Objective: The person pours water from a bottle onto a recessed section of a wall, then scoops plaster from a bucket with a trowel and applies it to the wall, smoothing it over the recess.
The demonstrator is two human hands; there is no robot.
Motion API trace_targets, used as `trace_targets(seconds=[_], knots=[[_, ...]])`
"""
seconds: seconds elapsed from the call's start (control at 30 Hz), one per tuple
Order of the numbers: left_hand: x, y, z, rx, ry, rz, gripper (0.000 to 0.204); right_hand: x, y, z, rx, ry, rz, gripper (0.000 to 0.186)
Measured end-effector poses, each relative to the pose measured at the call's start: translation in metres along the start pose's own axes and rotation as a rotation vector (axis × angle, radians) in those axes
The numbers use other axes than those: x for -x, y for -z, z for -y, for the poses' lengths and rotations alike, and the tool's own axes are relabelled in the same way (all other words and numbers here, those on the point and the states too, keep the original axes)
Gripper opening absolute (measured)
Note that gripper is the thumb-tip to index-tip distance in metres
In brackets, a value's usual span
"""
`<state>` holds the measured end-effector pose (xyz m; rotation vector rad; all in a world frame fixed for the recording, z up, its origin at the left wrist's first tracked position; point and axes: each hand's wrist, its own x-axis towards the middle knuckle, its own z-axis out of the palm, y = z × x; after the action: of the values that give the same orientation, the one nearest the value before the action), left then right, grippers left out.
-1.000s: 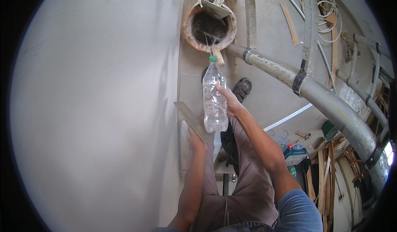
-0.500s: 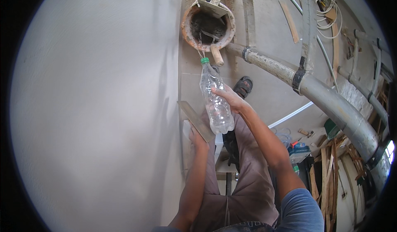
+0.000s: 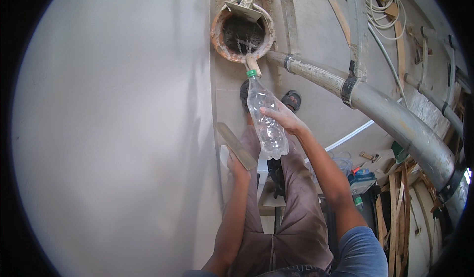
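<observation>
1. So, head view, the only one: two bare hands at work, both of them busy. The right hand (image 3: 283,117) is wrapped round one clear plastic bottle (image 3: 273,138), thumb across its near side, tilted so its one green cap (image 3: 252,73) points ahead of the grip.
2. The left hand (image 3: 237,164) has its fingers closed on one long flat trowel (image 3: 238,147), lower and left of the bottle grip, near the wall.
3. Straight past the cap there's one mortar-crusted bucket (image 3: 216,36) with a dark wet mix (image 3: 236,30) inside. Thin streams of water (image 3: 250,47) run from the cap end into it. One flat plate tool (image 3: 243,12) leans across the far rim, and one wooden handle (image 3: 254,64) pokes over the near rim, right by the cap. Can't tell if they touch.
4. Around the grip: two dark sandals (image 3: 292,100), both just beyond the bottle hand. The smooth wall (image 3: 113,128) boxes in the left side. Off to the right, one thick metal pole (image 3: 390,111) cuts across and hides some floor. Past it: one coil of white hose (image 3: 390,38); loose timber (image 3: 392,217), too jumbled to count, lies right of the elbow.
</observation>
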<state>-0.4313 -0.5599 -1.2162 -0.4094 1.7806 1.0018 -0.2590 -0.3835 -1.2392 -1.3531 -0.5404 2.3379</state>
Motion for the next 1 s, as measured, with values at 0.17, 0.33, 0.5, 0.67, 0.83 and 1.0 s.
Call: trace_targets(seconds=[0.17, 0.33, 0.5, 0.67, 0.83, 1.0], knots=[[0.010, -0.011, -0.001, -0.003, -0.029, 0.014, 0.036, 0.009, 0.016, -0.006, 0.410, 0.124, -0.026, 0.078], [0.007, -0.007, 0.007, -0.027, -0.017, 0.030, 0.037, 0.027, 0.033, -0.019, 0.517, 0.347, -0.089, 0.079], [0.012, -0.017, 0.009, -0.092, -0.007, -0.009, 0.038, 0.048, 0.064, -0.049, 0.618, 0.460, -0.315, 0.081], [0.013, -0.024, 0.008, -0.162, -0.004, -0.013, 0.042, 0.061, 0.101, -0.069, 0.712, 0.455, -0.500, 0.081], [0.010, -0.027, 0.011, -0.212, -0.009, -0.010, 0.041, 0.059, 0.108, -0.042, 0.785, 0.263, -0.370, 0.083], [0.012, -0.033, 0.010, -0.215, -0.036, 0.006, 0.039, 0.041, 0.078, -0.013, 0.732, -0.061, -0.079, 0.088]])
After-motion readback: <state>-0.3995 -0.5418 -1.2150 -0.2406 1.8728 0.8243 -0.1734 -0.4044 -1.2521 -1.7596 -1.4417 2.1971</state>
